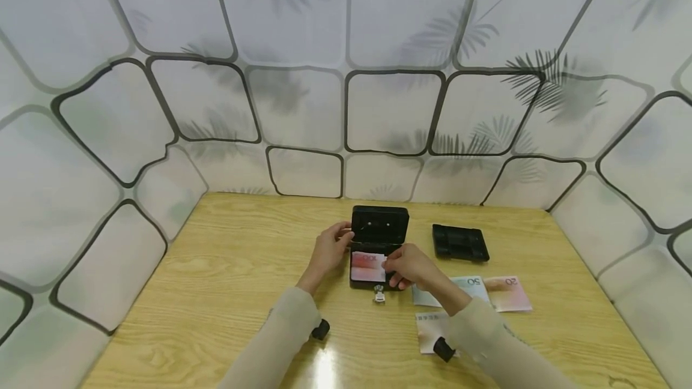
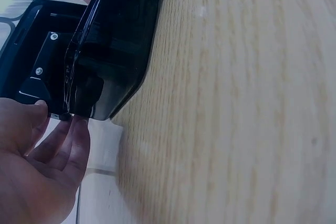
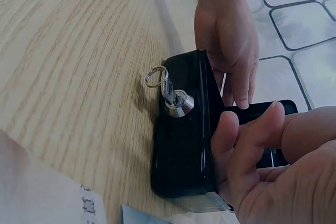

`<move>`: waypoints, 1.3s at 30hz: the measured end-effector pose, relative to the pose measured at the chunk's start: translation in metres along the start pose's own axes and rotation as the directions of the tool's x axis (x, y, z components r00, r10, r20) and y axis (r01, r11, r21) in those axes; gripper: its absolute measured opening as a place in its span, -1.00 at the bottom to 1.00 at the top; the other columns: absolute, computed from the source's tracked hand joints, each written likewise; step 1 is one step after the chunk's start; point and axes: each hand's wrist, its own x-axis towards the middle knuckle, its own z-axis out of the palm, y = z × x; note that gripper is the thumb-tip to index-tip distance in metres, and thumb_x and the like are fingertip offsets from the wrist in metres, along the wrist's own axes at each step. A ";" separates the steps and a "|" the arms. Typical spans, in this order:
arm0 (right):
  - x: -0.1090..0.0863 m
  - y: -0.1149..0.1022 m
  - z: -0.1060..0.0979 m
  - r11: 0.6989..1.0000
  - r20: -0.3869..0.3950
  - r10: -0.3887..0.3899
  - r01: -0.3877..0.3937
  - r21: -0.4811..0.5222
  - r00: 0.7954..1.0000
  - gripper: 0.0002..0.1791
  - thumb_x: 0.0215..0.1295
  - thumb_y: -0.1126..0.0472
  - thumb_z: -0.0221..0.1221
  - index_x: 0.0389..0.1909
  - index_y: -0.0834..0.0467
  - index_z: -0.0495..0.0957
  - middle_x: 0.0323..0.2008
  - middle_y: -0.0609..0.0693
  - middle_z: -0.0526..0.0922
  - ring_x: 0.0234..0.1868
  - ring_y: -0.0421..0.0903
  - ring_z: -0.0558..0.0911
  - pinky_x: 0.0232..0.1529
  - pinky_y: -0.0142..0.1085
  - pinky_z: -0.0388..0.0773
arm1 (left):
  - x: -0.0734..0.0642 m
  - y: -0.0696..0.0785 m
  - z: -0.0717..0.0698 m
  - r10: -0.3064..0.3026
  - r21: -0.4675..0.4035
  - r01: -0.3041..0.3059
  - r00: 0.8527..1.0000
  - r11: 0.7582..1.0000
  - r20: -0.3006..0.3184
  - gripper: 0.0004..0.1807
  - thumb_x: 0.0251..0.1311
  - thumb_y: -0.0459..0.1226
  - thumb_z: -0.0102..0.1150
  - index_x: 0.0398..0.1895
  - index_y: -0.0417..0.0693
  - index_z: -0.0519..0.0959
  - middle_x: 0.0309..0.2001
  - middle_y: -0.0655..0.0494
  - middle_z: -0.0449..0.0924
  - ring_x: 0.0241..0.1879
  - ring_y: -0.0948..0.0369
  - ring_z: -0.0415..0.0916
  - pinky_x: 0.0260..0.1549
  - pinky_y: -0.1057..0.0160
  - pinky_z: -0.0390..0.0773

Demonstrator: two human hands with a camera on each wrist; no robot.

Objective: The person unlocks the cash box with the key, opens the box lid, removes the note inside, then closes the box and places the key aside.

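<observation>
A small black cash box stands on the table with its lid raised. Inside lies a pink 100 banknote. My right hand reaches over the box's right side, fingers curled at the note's right edge; in the right wrist view the fingers dip behind the front wall, which hides the note. At the rear left corner, my left hand holds the box near the hinge, with the thumb against the lid. A key with a ring sits in the front lock.
A black compartment tray lies behind and right of the box. Right of the box are a greenish 50 banknote, a pinkish 20 banknote and, nearer the front, a pale banknote. A patterned fabric wall borders the table.
</observation>
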 end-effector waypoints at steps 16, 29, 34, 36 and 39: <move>0.008 0.001 0.005 0.994 0.009 0.009 -0.010 0.105 1.000 -0.74 0.43 0.36 0.24 0.02 0.45 0.61 -0.65 0.05 0.60 -0.70 -0.26 0.49 -0.73 -0.52 0.36 | -0.001 0.002 0.000 0.005 -0.005 -0.005 1.000 1.000 -0.005 -0.69 0.52 -0.37 0.12 0.23 -0.31 0.57 0.04 -0.25 0.69 -0.11 -0.03 0.70 -0.15 0.15 0.76; 0.013 0.004 0.008 0.999 0.015 -0.007 0.006 0.048 1.000 -0.80 0.44 0.29 0.24 -0.34 0.33 0.72 -0.77 -0.05 0.48 -0.79 -0.30 0.33 -0.77 -0.54 0.25 | 0.000 0.000 -0.001 0.025 -0.008 -0.025 1.000 1.000 -0.005 -0.70 0.51 -0.38 0.12 0.21 -0.32 0.58 0.03 -0.25 0.70 -0.13 -0.02 0.71 -0.16 0.15 0.76; 0.012 0.005 0.009 0.999 -0.030 0.000 0.002 0.050 1.000 -0.82 0.44 0.29 0.24 -0.29 0.34 0.73 -0.79 -0.05 0.49 -0.80 -0.30 0.32 -0.77 -0.53 0.23 | 0.000 0.000 -0.001 0.030 0.000 -0.030 0.999 1.000 -0.011 -0.70 0.51 -0.37 0.13 0.20 -0.31 0.58 0.02 -0.25 0.70 -0.13 -0.03 0.71 -0.14 0.13 0.76; 0.011 0.005 0.008 0.999 -0.037 -0.009 0.011 0.045 0.999 -0.81 0.44 0.28 0.25 -0.29 0.33 0.73 -0.78 -0.05 0.49 -0.80 -0.29 0.32 -0.76 -0.52 0.23 | 0.000 -0.001 -0.001 0.031 0.004 -0.031 0.999 1.000 -0.011 -0.70 0.51 -0.37 0.13 0.21 -0.31 0.58 0.02 -0.24 0.70 -0.12 -0.02 0.71 -0.14 0.13 0.76; 0.009 0.005 0.006 0.999 -0.041 -0.025 0.027 0.035 0.999 -0.80 0.45 0.26 0.25 -0.29 0.34 0.74 -0.78 -0.05 0.49 -0.80 -0.28 0.32 -0.75 -0.50 0.23 | 0.000 -0.001 -0.001 0.029 0.012 -0.029 1.000 0.999 -0.010 -0.70 0.51 -0.36 0.12 0.21 -0.31 0.58 0.03 -0.24 0.70 -0.12 -0.01 0.71 -0.13 0.14 0.75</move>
